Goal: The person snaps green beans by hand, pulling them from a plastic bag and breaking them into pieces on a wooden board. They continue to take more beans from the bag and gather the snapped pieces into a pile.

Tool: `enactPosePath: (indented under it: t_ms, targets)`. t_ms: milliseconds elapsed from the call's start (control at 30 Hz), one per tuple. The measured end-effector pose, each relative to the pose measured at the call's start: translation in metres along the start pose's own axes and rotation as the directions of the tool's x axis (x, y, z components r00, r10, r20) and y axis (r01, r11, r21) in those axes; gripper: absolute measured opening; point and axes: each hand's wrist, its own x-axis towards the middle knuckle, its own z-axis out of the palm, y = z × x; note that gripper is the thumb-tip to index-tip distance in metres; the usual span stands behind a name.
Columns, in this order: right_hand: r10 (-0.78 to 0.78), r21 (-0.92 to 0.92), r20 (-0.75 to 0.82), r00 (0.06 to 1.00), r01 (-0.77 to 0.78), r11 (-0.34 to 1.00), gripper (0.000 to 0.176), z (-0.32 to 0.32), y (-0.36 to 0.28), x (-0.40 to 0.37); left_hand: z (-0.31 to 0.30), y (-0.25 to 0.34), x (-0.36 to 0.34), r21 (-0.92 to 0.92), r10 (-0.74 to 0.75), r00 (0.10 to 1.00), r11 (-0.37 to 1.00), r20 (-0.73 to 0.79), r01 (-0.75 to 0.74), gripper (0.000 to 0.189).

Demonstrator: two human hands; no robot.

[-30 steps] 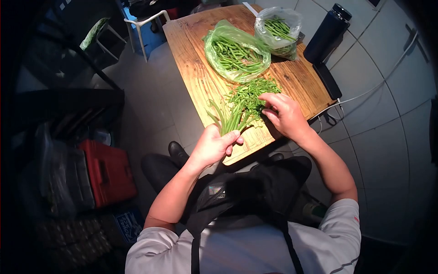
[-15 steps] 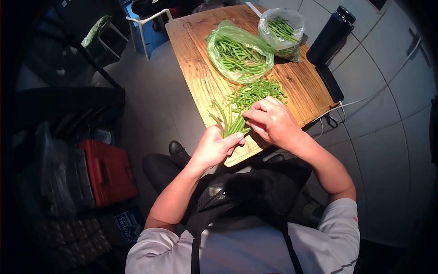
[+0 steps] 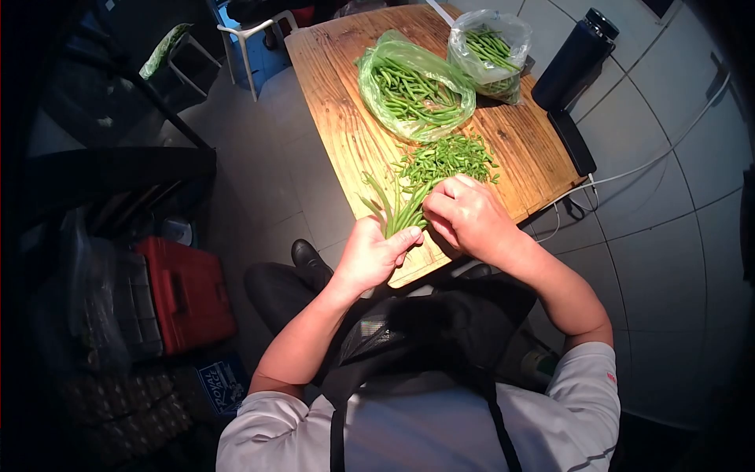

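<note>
My left hand (image 3: 373, 253) is closed around a bunch of green beans (image 3: 399, 214), thumb across the lower ends, at the table's near edge. The other ends fan up and to the left. My right hand (image 3: 473, 222) pinches at the right side of the bunch with fingers bent. A bean seems to be between them, but the fingertips are partly hidden. Just beyond my hands lies a pile of short cut bean pieces (image 3: 447, 159). Behind it, an open green plastic bag (image 3: 464, 88) holds long whole beans.
On the wooden table (image 3: 334, 75), a clear bag (image 3: 515, 35) of beans stands at the back right. A dark bottle (image 3: 575, 61) and a black device (image 3: 572, 143) with a white cable line the right edge by the tiled wall. A red box (image 3: 189, 295) sits at lower left.
My right hand has shifted slightly, its fingers curling tighter against the bunch. My left hand keeps its hold on the beans. The view has tilted very slightly.
</note>
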Motion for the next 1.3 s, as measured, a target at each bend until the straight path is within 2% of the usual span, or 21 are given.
enactPosePath:
  t_ms: [67,200,400,500,533,600,633,667,733,767,867,900,1033,1133,1300]
  targets:
    - [0.012,0.022,0.023,1.000,-0.013,1.000,0.019,0.000,0.000,-0.002,0.002,-0.002,0.001,-0.002,0.035,0.999,0.999,0.001,-0.035,0.010]
    - [0.007,0.054,0.007,1.000,-0.008,0.999,0.020,0.001,0.002,-0.004,0.003,0.003,0.000,0.005,-0.002,1.000,1.000,-0.014,0.002,0.012]
    - [-0.033,-0.085,0.016,0.999,0.035,0.996,0.020,-0.003,-0.004,0.000,0.002,-0.005,0.002,0.012,0.031,1.000,0.999,-0.004,-0.031,0.012]
    - [0.005,0.014,-0.060,0.998,-0.004,1.000,0.015,0.008,0.002,-0.003,0.004,-0.005,0.002,-0.015,0.055,0.998,0.998,-0.013,-0.055,0.013]
    - [0.137,0.132,-0.098,0.986,-0.123,0.984,0.012,0.009,0.003,-0.003,0.004,-0.005,0.002,-0.028,0.047,0.999,0.998,-0.019,-0.048,0.013]
    - [0.399,0.371,-0.122,0.909,-0.331,0.868,0.008,0.008,0.005,-0.002,0.003,-0.004,0.001,-0.036,0.020,1.000,0.999,-0.018,-0.021,0.012]
    - [0.443,0.366,-0.175,0.879,-0.360,0.859,0.006,-0.002,0.008,0.003,0.001,-0.002,0.001,-0.031,0.001,1.000,1.000,-0.011,-0.001,0.012]
    - [0.408,0.325,-0.274,0.871,-0.315,0.892,0.006,-0.006,0.013,0.005,0.000,0.000,0.000,-0.026,-0.018,1.000,1.000,-0.005,0.018,0.012]
    - [0.470,0.280,-0.219,0.855,-0.407,0.870,0.012,-0.021,0.019,0.007,0.000,0.003,-0.001,-0.066,-0.025,1.000,0.998,-0.011,0.024,0.012]
    - [0.510,0.246,-0.142,0.848,-0.469,0.848,0.018,-0.024,0.025,0.004,0.001,0.004,-0.001,-0.086,-0.028,1.000,0.996,-0.011,0.027,0.012]
    - [0.164,-0.054,-0.267,0.950,-0.185,0.981,0.022,-0.011,0.049,-0.006,0.003,0.008,-0.003,-0.108,-0.040,0.999,0.994,-0.027,0.037,0.016]
    - [0.146,-0.045,-0.318,0.937,-0.169,0.985,0.028,-0.011,0.045,-0.004,0.002,0.009,-0.003,-0.119,-0.058,0.998,0.991,-0.024,0.055,0.015]
    - [-0.138,-0.128,-0.146,0.980,0.120,0.985,0.036,-0.029,0.030,0.000,-0.006,0.009,-0.003,-0.122,-0.098,0.995,0.988,0.007,0.098,0.014]
    - [-0.152,-0.141,-0.051,0.987,0.143,0.980,0.040,-0.022,0.031,-0.002,-0.006,0.008,-0.002,-0.094,-0.090,0.995,0.991,0.031,0.093,0.015]
    - [-0.256,-0.189,-0.066,0.964,0.240,0.952,0.038,-0.018,0.035,-0.001,-0.012,0.005,-0.001,-0.154,-0.103,0.992,0.982,0.069,0.113,0.016]
